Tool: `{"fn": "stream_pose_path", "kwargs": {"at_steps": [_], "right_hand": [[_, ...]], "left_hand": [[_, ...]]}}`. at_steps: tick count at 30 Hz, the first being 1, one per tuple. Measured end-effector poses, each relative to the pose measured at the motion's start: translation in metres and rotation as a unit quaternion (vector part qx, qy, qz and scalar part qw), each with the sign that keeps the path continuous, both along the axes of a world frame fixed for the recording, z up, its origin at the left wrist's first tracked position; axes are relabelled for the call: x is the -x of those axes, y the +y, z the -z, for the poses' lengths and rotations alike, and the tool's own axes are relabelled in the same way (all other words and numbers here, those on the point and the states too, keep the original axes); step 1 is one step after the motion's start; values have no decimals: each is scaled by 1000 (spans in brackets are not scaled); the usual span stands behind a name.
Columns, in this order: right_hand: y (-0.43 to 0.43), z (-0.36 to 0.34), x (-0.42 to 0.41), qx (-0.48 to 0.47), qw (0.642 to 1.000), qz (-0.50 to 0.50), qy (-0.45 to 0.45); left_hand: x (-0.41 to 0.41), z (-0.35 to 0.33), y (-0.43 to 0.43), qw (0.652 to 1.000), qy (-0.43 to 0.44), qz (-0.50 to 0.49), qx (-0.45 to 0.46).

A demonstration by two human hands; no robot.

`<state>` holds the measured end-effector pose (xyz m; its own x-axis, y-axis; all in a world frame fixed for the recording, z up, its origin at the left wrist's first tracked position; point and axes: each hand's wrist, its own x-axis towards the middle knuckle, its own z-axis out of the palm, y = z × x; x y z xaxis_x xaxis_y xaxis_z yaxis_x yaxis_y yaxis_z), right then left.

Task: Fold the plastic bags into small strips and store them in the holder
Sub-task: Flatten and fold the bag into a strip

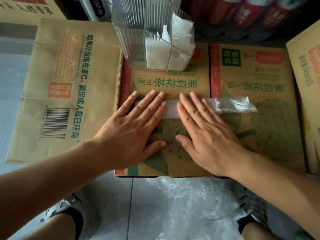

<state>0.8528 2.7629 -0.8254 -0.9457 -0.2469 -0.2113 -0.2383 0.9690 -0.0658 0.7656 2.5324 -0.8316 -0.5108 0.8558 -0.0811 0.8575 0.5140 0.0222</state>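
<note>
A clear plastic bag folded into a long narrow strip point(171, 108) lies across the top of a cardboard box point(173, 80). My left hand point(138, 123) presses flat on the strip's left end, fingers straight. Beside it, my right hand point(206, 129) lies flat on the middle of the strip. The strip's crinkled right end point(232, 104) sticks out past my right fingers onto the neighbouring box. A clear ribbed holder point(138, 40) stands at the back of the box, with several folded white strips point(173, 49) in its right compartments.
A loose heap of clear plastic bags point(195, 208) lies on the tiled floor between my shoes. A flattened carton point(69, 84) lies at the left, a second tea box point(256, 101) at the right. Red-labelled bottles point(251, 13) stand behind.
</note>
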Motion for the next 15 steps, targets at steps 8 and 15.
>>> {"fn": "stream_pose_path", "kwargs": {"at_steps": [8, 15], "right_hand": [[31, 2, -11, 13, 997, 80, 6], [29, 0, -8, 106, 987, 112, 43]], "left_hand": [[0, -4, 0, 1000, -20, -9, 7], [13, -27, 17, 989, -93, -67, -95]]}}
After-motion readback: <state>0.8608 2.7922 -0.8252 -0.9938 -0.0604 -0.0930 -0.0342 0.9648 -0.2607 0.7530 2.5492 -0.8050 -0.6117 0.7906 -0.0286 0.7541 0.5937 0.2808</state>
